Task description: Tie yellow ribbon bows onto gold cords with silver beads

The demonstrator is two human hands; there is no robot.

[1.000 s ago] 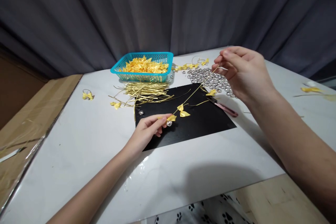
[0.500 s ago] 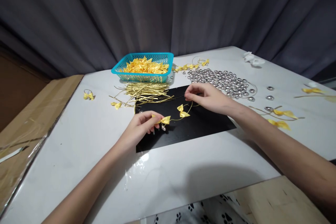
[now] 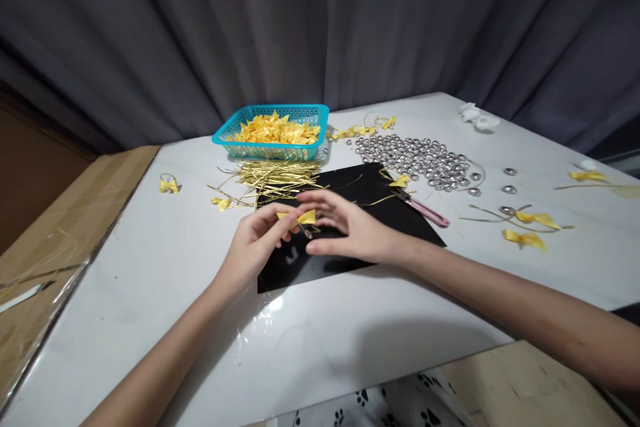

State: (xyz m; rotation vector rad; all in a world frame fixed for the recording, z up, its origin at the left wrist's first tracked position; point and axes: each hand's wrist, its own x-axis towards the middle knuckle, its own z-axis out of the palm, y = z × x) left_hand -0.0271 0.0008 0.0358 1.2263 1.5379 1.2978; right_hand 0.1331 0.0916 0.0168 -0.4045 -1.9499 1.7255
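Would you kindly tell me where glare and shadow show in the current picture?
Head view: bright glare on the white table just below the black sheet; same view: a broad, soft shadow near the table's front edge, and a dim curtain behind.

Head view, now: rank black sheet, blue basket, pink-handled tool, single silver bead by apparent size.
Largest to smallest:
1. black sheet, though partly covered
2. blue basket
3. pink-handled tool
4. any single silver bead; beads look too alike to rank among themselves
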